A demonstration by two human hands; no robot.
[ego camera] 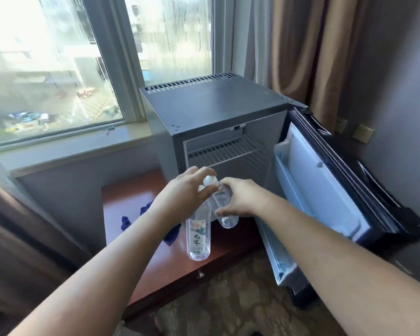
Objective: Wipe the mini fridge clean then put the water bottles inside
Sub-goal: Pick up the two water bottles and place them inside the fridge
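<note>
A: Where are the water bottles held?

B: The labelled bottle (198,235) is gripped at its neck by the left hand (188,190) and hangs over the wooden table (170,270). The second bottle (224,209) is clasped around its body by the right hand (237,198), just beside the first.

A: And the mini fridge (216,112)?

B: It is seen directly behind both hands, its door (325,190) swung open. A blue cloth (146,212) is left on the table.
</note>
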